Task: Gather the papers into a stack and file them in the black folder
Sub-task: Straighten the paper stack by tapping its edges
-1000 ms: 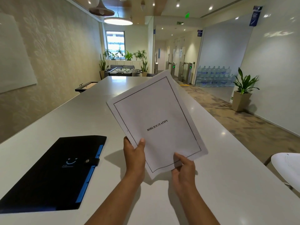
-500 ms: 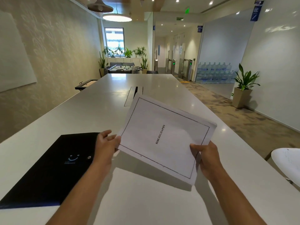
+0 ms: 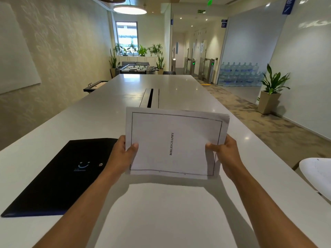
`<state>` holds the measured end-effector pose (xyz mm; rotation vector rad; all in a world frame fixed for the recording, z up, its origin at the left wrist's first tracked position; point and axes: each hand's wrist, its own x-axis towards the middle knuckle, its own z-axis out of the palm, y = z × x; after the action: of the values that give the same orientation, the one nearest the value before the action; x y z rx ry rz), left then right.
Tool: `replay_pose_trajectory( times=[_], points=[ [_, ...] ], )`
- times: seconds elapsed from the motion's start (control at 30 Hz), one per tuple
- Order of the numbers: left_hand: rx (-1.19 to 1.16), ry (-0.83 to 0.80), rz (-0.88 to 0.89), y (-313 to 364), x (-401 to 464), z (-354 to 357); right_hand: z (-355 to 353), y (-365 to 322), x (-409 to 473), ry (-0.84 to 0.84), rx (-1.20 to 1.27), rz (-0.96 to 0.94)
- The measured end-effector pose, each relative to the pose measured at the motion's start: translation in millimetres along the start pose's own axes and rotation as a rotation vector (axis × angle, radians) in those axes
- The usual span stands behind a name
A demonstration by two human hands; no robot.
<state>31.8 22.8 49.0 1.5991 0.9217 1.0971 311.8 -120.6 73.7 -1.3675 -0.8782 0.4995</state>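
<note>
A stack of white papers, its top sheet framed in black and printed BIBLIOGRAPHY, stands turned sideways above the white table. My left hand grips its left edge and my right hand grips its right edge, thumbs on the front. The black folder lies closed and flat on the table to the left, with a blue smile logo and a snap button; my left hand covers its right corner.
A cable slot is set into the table just beyond the papers. A white chair stands at the right table edge. A potted plant and stacked water bottles are across the carpeted floor.
The stack has been rotated from upright to sideways. My hands moved from its bottom edge to its left and right edges, and the papers now face me squarely.
</note>
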Motion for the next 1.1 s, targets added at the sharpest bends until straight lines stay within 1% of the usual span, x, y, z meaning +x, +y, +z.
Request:
replay_pose_trajectory(
  times=[0.07,0.13,0.3,0.37,0.43,0.5,0.6,0.7,0.87,1.0,1.1],
  points=[
    [-0.027,0.05,0.051,2,2,2,3,-3,0,0.009,0.035,-0.073],
    [-0.058,0.068,0.065,3,1,4,4,-2,-3,0.011,0.029,-0.117],
    [-0.035,0.111,0.13,2,-3,10,8,11,-12,0.016,-0.088,-0.232],
    [-0.005,0.12,0.193,5,-2,12,12,11,-14,0.036,-0.139,-0.309],
    [0.055,0.141,0.283,10,-1,14,18,8,-13,0.057,-0.202,-0.383],
    [0.173,0.154,0.366,13,2,16,21,7,-9,0.077,-0.268,-0.445],
    [0.311,0.176,0.422,11,5,18,24,6,-7,0.103,-0.359,-0.52],
    [0.346,0.209,0.437,12,7,18,24,6,-6,0.138,-0.352,-0.475],
    [0.273,0.215,0.392,16,9,14,21,2,1,0.179,-0.288,-0.396],
    [0.251,0.197,0.428,15,8,11,17,8,6,0.189,-0.286,-0.364],
    [0.196,0.205,0.431,10,6,11,15,11,7,0.176,-0.23,-0.349]
  ],
)
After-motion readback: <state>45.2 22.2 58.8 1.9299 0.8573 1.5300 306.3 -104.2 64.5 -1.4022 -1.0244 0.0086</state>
